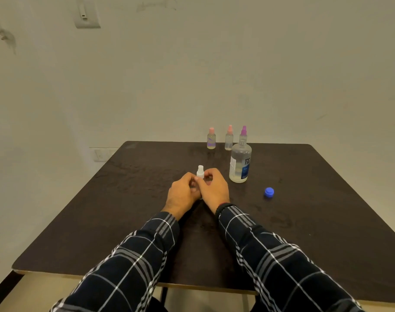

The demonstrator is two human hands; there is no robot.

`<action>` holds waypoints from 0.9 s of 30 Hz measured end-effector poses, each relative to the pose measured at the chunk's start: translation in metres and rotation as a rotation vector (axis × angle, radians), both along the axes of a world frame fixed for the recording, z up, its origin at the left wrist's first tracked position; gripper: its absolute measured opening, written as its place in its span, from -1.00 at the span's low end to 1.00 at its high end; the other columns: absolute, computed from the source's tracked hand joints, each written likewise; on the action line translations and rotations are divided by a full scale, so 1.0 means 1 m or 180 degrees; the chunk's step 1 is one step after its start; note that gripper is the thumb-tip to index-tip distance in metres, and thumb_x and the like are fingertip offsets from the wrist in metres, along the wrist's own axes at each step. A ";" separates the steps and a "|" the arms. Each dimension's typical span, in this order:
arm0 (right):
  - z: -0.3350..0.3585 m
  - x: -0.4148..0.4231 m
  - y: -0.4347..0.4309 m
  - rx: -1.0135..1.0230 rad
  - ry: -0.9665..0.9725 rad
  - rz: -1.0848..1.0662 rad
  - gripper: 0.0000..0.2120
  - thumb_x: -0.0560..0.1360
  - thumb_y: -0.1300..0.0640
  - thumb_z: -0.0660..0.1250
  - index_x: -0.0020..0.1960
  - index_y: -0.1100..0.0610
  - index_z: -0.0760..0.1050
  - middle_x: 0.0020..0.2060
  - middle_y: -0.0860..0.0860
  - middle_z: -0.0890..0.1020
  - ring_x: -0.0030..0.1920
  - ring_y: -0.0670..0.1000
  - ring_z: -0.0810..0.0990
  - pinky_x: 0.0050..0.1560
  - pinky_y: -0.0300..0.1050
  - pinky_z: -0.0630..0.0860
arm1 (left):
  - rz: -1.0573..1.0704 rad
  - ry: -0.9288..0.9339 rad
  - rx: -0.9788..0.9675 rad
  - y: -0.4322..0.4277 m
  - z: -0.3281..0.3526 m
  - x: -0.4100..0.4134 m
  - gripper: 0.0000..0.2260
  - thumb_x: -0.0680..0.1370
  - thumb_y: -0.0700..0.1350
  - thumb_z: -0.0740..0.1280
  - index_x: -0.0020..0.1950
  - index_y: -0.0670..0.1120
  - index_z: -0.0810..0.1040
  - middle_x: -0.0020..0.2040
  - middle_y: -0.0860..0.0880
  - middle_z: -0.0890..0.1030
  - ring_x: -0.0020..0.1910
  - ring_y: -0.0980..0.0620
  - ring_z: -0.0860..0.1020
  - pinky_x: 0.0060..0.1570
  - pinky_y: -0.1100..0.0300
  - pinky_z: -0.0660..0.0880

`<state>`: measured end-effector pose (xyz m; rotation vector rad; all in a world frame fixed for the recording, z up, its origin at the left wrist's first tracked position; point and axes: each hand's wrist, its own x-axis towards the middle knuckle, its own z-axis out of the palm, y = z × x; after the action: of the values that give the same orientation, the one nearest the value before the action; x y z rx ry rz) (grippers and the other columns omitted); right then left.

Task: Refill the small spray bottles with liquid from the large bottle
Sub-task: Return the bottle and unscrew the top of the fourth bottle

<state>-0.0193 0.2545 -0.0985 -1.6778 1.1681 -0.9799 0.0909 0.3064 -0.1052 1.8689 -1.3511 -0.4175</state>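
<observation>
Fingers (193, 179) of the left hand (183, 194) and right hand (214, 188) pinch a small clear spray bottle with a white sprayer top (200, 172) at the middle of the dark desk (124, 210). Its top is probably being twisted, on or off I cannot tell. If off, the next move is to lift and pour from the uncapped large clear bottle (239, 165) nearby.

Uncapped upright lg bottle (239, 165) nr white-top sprayer (200, 172)

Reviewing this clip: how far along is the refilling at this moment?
Done: the large bottle stands uncapped, its blue cap lying on the table. In hand: left hand and right hand both grip a white-topped spray bottle. Remaining: at the back, the first pink-topped bottle, the middle pink-topped bottle and the purple-topped bottle; fill levels unclear.
</observation>
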 end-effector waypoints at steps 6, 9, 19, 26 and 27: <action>-0.002 0.004 0.007 -0.0073 -0.0008 0.0250 -0.57 0.56 -0.07 0.32 0.41 -0.08 0.39 0.25 -0.07 0.50 0.20 -0.08 0.50 0.25 -0.11 0.45 | 0.0035 -0.0104 0.0008 0.000 0.002 -0.001 -0.90 0.57 -0.08 0.38 0.07 0.01 0.53 -0.09 0.04 0.64 -0.07 0.04 0.62 0.03 0.04 0.59; 0.000 0.006 0.004 0.0004 -0.0065 -0.0006 -0.67 0.50 -0.08 0.41 0.20 -0.08 0.41 0.07 -0.11 0.60 0.06 -0.08 0.59 0.16 -0.02 0.57 | 0.0026 -0.0118 0.0013 0.000 0.002 -0.001 -0.91 0.56 -0.06 0.38 0.03 0.01 0.51 -0.10 0.03 0.64 -0.11 0.03 0.62 0.03 -0.02 0.60; 0.036 -0.002 0.000 -0.0771 -0.1265 -0.0636 -0.62 0.61 -0.22 0.19 0.16 0.04 0.55 0.00 -0.03 0.59 -0.02 -0.14 0.57 -0.07 -0.32 0.50 | 0.0077 0.0100 0.0057 -0.001 0.000 -0.001 -0.74 0.44 -0.02 0.55 0.02 0.07 0.54 -0.11 0.11 0.65 -0.17 0.17 0.64 0.03 0.14 0.58; 0.039 -0.036 -0.005 -0.0428 -0.1112 -0.0859 -0.78 0.63 -0.07 0.25 0.19 -0.01 0.54 -0.07 -0.16 0.60 -0.04 -0.22 0.57 -0.08 -0.43 0.45 | 0.0158 -0.0022 0.0152 -0.009 0.006 -0.004 -0.76 0.49 -0.04 0.52 0.05 0.04 0.51 -0.07 0.08 0.61 -0.12 0.10 0.62 0.07 0.08 0.59; 0.031 -0.041 -0.007 -0.0430 -0.0727 -0.0798 -0.79 0.63 -0.03 0.26 0.20 0.02 0.54 -0.06 -0.13 0.60 -0.03 -0.19 0.57 -0.03 -0.32 0.49 | 0.0183 -0.0037 0.0153 -0.011 0.006 -0.004 -0.76 0.49 -0.04 0.52 0.06 0.04 0.51 -0.07 0.08 0.61 -0.11 0.10 0.62 0.08 0.05 0.59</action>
<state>-0.0601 0.2480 -0.0672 -1.4972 1.1979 -1.3957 0.0865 0.2951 -0.0987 1.9475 -1.3019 -0.4136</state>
